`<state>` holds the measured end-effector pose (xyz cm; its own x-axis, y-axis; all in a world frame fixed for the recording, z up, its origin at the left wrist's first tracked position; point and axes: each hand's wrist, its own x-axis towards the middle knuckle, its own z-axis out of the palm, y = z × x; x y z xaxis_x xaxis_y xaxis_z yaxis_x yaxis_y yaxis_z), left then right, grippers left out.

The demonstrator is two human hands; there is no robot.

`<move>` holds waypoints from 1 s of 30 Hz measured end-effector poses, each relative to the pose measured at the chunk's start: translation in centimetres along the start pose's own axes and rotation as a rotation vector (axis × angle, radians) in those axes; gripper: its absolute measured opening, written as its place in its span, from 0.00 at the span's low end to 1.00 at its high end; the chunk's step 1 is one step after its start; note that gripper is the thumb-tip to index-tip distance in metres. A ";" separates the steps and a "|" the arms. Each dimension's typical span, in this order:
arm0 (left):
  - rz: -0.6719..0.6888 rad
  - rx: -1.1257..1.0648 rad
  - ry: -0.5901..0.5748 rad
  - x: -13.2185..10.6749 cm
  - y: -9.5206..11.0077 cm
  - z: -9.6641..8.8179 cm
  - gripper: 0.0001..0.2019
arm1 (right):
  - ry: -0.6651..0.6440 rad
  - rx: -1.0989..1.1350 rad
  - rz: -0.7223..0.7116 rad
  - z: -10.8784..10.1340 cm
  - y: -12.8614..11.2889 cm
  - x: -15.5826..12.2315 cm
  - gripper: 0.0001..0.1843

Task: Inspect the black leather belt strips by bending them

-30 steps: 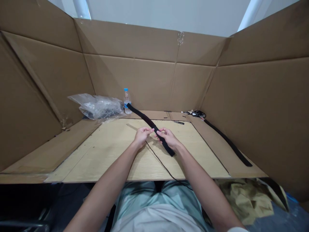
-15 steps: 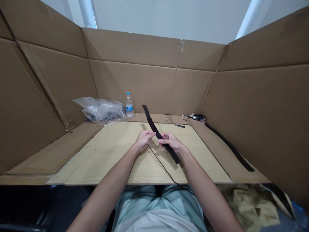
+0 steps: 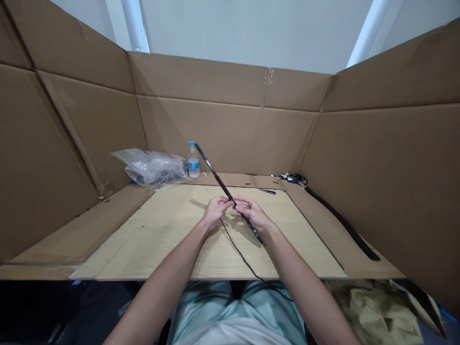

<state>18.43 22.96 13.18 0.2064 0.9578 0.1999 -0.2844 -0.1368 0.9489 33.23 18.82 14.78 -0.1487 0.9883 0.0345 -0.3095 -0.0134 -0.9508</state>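
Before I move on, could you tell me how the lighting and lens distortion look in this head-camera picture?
In the head view, lighting is soft and even, the black strap casts a faint shadow on the wooden board, and the cardboard walls lean outward from wide-angle distortion.

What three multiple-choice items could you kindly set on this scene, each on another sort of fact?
1. Where stands the plastic water bottle? A. Beside the crumpled plastic bag B. Inside it C. Behind the cardboard
2. How many black strips show? A. One B. Two C. Four
3. How is the held strip? A. Flat B. Slanted upward C. Coiled

1 A: it stands at the bag's right end.
2 B: one held, another strip on the right cardboard flap.
3 B: left hand and right hand pinch it, far end raised.
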 end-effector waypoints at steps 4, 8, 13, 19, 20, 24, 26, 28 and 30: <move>0.008 -0.007 -0.002 -0.2 0.2 0.1 0.23 | -0.049 -0.052 -0.021 0.2 0.3 0.0 0.25; 0.027 -0.023 -0.001 -0.2 0.1 0.2 0.23 | -0.045 -0.042 -0.050 0.1 0.6 0.1 0.25; 0.011 -0.050 0.040 0.1 -0.1 -0.2 0.24 | -0.061 0.070 -0.035 0.0 0.3 0.1 0.23; -0.091 -0.039 -0.036 0.0 0.5 -0.4 0.27 | -0.121 0.011 -0.037 -0.3 0.1 -0.1 0.28; -0.099 -0.041 -0.056 -0.1 0.6 -0.4 0.27 | -0.136 -0.011 -0.025 -0.5 0.1 -0.1 0.28; -0.105 -0.033 -0.110 -0.4 1.1 -0.3 0.27 | -0.156 -0.096 -0.002 -0.9 0.0 -0.1 0.23; -0.106 -0.018 -0.116 -0.5 1.2 -0.3 0.26 | -0.131 -0.134 0.000 -1.0 0.0 -0.1 0.24; -0.098 -0.013 -0.120 -0.6 1.2 -0.2 0.26 | -0.105 -0.132 -0.014 -0.9 0.1 -0.1 0.26; -0.082 -0.023 -0.116 -0.6 1.2 -0.2 0.24 | -0.099 -0.107 -0.042 -0.8 0.1 -0.1 0.28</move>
<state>17.82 22.26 14.17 0.3366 0.9296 0.1499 -0.2827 -0.0521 0.9578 33.95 18.85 14.43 -0.2307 0.9678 0.1004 -0.2160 0.0497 -0.9751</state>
